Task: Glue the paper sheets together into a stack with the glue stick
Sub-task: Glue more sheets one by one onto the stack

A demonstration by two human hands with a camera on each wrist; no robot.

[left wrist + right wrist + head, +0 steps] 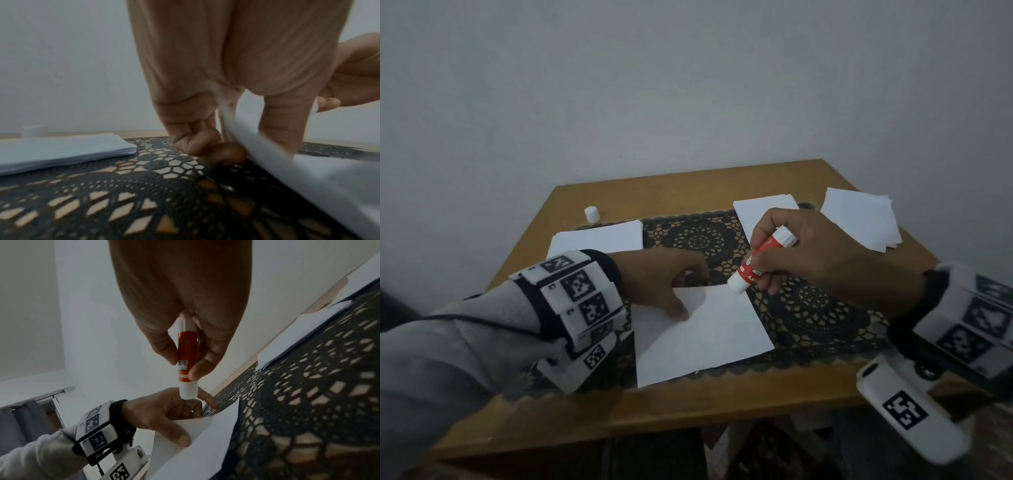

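A single white paper sheet (709, 335) lies on the black lace mat (822, 311) at the table's front middle. My left hand (681, 298) pinches its far left edge, thumb on top, and the edge curls up between the fingers (283, 123). My right hand (808, 253) grips the red and white glue stick (756, 262), uncapped end down, close to the sheet's far right corner. In the right wrist view the glue stick (187, 353) points down just above the left hand's fingers, and the sheet (205, 443) bends under the thumb.
A paper stack (599, 238) lies at the back left, with the glue stick's white cap (591, 214) standing behind it. Another sheet (762, 214) sits at the back middle and a loose stack (859, 222) at the back right. The wooden table (688, 407) meets a wall.
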